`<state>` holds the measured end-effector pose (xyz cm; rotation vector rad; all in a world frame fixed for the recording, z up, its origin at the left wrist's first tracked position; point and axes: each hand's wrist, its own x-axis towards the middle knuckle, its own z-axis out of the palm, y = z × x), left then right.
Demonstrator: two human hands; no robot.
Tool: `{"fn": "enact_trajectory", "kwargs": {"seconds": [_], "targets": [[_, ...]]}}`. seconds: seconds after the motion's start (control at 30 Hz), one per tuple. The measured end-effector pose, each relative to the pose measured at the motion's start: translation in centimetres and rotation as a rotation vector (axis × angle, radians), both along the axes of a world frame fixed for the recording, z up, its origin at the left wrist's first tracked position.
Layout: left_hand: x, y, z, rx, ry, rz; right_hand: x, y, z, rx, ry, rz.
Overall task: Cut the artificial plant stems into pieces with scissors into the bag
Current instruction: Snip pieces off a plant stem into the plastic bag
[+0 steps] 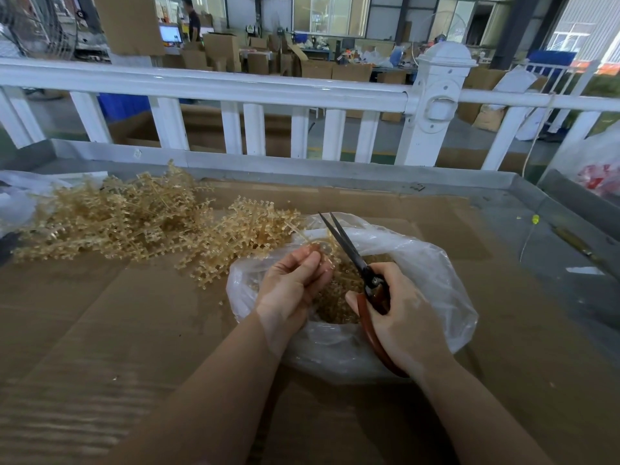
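Scissors (355,253) up in the right hand (402,313), fingers curled thru the red-brown handles, blades slightly parted and pointing up and away over the bag (436,263). Left hand (292,283) is clenched round a tan plastic stem (322,243), pinching it w/ thumb and fingertips right above the bag's mouth; the stem arcs from the fingers toward the blades, tip just beside them. Whether a blade touches it, can't tell. Clear plastic bag sits open on the cardboard sheet (134,330), under both hands, w/ a heap of cut pieces (335,307) inside, same tan colour. To the left, a big pile of uncut stems (127,216) sprawls across the cardboard, its nearest sprigs reaching the bag's rim. Behind the table edge runs a white railing (235,85); boxes (221,45) and a person (193,18) stand far back in the hall.
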<state>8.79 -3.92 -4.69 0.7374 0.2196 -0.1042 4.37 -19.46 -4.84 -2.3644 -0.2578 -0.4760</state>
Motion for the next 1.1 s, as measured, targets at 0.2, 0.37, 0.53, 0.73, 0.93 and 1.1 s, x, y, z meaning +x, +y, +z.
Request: {"fn": "enact_trajectory", "kwargs": {"seconds": [0.2,0.37,0.53,0.73,0.93,1.1], "targets": [[0.1,0.2,-0.3,-0.013,-0.004,-0.008,0.2,0.0,0.0,0.011,-0.004,0.003],[0.3,0.2,-0.1,-0.002,0.071,0.021,0.4,0.0,0.0,0.032,0.011,-0.008],[0.0,-0.1,0.3,0.17,0.062,0.002,0.5,0.0,0.0,0.006,0.035,-0.008],[0.2,-0.1,0.3,0.093,0.091,-0.005,0.3,0.0,0.1,-0.018,0.014,-0.009],[0.6,-0.1,0.4,-0.069,0.079,0.035,-0.5,0.4,-0.6,-0.139,-0.059,-0.026],[0.7,0.0,0.3,-0.108,0.082,0.048,-0.8,0.7,-0.8,-0.177,-0.111,-0.067]]}}
